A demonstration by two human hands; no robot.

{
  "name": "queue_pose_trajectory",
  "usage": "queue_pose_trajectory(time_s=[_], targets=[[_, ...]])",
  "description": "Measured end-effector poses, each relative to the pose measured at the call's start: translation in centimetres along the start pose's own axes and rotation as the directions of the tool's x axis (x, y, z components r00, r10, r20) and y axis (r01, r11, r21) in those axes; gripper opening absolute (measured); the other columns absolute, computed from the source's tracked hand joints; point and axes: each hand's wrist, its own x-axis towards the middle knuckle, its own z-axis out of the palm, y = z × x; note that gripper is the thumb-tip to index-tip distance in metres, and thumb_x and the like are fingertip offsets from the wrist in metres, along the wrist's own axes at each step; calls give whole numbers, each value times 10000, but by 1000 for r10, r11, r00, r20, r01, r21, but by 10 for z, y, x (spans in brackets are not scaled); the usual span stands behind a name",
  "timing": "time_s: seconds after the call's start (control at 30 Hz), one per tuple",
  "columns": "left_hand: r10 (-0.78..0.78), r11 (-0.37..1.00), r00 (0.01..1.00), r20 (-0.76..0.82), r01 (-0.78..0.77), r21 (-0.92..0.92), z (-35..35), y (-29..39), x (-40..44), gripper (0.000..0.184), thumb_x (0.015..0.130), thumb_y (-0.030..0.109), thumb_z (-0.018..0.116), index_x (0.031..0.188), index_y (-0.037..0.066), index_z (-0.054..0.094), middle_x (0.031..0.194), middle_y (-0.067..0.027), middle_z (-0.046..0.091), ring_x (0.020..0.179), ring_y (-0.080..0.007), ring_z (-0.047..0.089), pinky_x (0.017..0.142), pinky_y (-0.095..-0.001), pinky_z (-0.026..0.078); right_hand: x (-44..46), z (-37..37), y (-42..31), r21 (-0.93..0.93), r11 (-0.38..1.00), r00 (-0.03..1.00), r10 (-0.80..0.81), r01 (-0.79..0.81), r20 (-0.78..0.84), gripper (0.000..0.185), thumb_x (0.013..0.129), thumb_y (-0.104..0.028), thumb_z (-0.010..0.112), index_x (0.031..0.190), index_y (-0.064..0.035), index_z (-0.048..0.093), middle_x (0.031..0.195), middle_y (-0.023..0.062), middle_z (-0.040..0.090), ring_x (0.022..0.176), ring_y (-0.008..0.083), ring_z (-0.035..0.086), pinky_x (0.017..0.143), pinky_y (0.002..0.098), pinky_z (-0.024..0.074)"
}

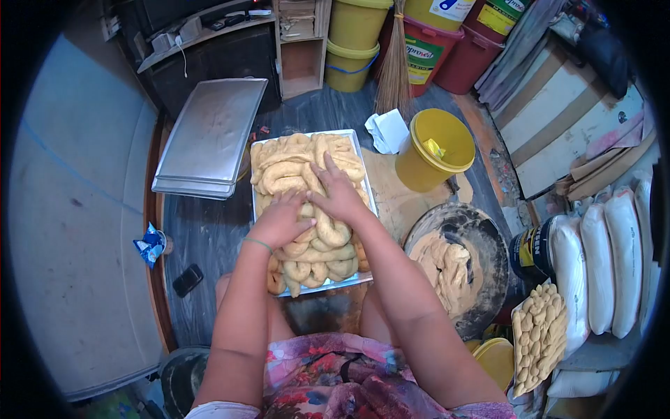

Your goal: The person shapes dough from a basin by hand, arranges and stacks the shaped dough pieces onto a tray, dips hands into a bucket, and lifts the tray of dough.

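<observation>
Pale-yellow, rope-shaped dough coils (pixel 283 170) lying heaped on silvery rectangular metal tray (pixel 335 283); bare left hand (pixel 283 216) and bare right hand (pixel 339 195) resting on top, fingers spread. Uneven pressing possibly flattening or fusing coils; pushing bodyward possibly sending pieces over crowded near rim.

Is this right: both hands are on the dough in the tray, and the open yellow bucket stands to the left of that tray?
Not quite: the head view shows the open yellow bucket to the right of the tray. The left hand and right hand are indeed on the dough.
</observation>
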Motion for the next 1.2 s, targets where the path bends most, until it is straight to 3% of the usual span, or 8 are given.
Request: queue_pose_trajectory(time_s=[0.57,1.2], targets=[[2,1000,1000,-2,-2,25,1,0,1,743,822,429,612,1371,-8,366,1459,-222,284,1350,-394,252,1111,-406,238,1,1,2,21,1000,1000,6,-5,-22,677,780,-362,638,1373,-115,426,1487,261,170,1351,386,264,1108,494,198],[-16,1000,1000,15,16,-6,1,1,2,734,815,416,625,1373,9,375,1462,-233,270,1352,-409,239,1113,-410,231,0,2,1,30,999,999,16,-15,-34,670,772,-350,647,1360,-105,438,1481,262,186,1338,389,283,1103,493,212]])
